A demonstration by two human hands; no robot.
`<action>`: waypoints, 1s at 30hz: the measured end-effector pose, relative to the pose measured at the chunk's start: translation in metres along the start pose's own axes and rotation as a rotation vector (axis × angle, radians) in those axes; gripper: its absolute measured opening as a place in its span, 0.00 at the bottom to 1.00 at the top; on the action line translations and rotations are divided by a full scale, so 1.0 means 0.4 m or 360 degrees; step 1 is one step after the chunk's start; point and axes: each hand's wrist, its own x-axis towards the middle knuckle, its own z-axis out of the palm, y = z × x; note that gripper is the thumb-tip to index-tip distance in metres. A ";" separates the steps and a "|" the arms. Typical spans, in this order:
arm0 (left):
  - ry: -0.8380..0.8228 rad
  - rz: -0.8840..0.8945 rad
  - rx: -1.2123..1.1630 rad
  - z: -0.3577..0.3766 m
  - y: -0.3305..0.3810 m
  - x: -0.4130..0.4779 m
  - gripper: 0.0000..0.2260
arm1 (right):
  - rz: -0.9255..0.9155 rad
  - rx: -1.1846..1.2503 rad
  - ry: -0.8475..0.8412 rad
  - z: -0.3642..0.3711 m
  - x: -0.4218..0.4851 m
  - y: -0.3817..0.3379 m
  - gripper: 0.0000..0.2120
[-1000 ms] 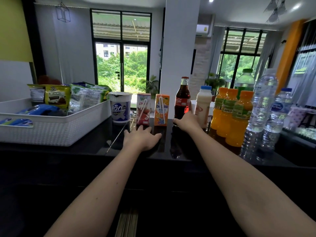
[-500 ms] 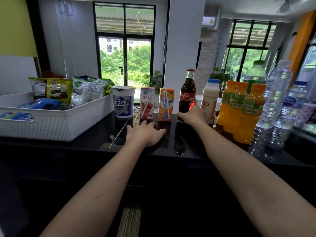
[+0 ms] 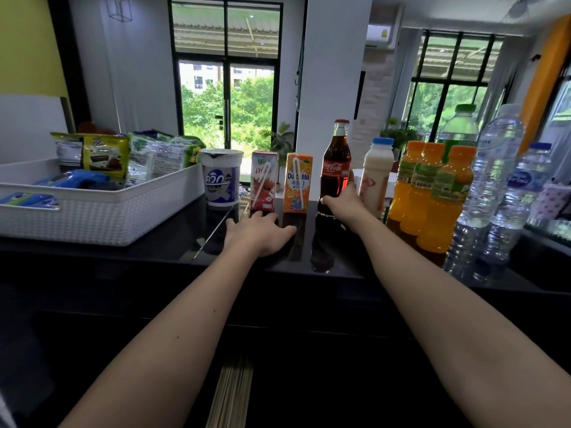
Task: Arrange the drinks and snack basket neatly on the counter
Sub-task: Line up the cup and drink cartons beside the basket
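My right hand (image 3: pixel 343 203) grips the cola bottle (image 3: pixel 336 163) low down, near its base. The thumb is on the left side and the fingers wrap round the right and back, with one fingertip showing beside the label. The bottle stands upright on the black counter (image 3: pixel 154 247), about midway along the row of drinks, toward the far edge.

Just left of it stands the orange carton (image 3: pixel 297 183), with a narrow gap between them. Left again is the red carton (image 3: pixel 263 180), then the white cup (image 3: pixel 221 177), which sits just beside the far corner of the white basket (image 3: pixel 92 214). On the bottle's right my fingers fill the slim gap before the milk bottle (image 3: pixel 377 174). Past that, the orange juice bottles (image 3: pixel 451 196) crowd together, with a green-capped bottle (image 3: pixel 458 125) behind them. A tall water bottle (image 3: pixel 494 180) and a smaller water bottle (image 3: pixel 525 193) close off the right end.

My left hand (image 3: pixel 258 234) lies palm down on the counter, fingers straight and a little spread, the tips just short of the red carton. The open counter lies in front of the row — between the cartons and the near edge, from the basket's slanted side across to the juice bottles. The basket holds snack packets (image 3: pixel 105 152) standing along its far side, and its near corner comes close to the counter's front edge.
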 end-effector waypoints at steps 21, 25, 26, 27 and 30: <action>0.0007 -0.0003 -0.0012 0.000 -0.002 -0.001 0.32 | -0.0039 -0.0084 0.0070 -0.002 -0.030 -0.010 0.31; 0.0003 -0.0007 -0.0011 -0.003 -0.002 -0.001 0.32 | -0.0055 -0.0136 0.0072 -0.003 -0.030 -0.013 0.32; -0.0004 -0.0009 -0.0013 -0.002 -0.002 -0.001 0.32 | -0.0060 -0.0167 0.0100 0.000 -0.030 -0.012 0.34; -0.0008 -0.0008 -0.0013 -0.002 -0.002 -0.001 0.32 | -0.0062 -0.0190 0.0134 0.003 -0.030 -0.010 0.35; 0.0001 -0.0007 -0.0007 0.001 -0.002 0.002 0.32 | -0.0071 -0.0238 0.0221 0.010 -0.027 -0.007 0.37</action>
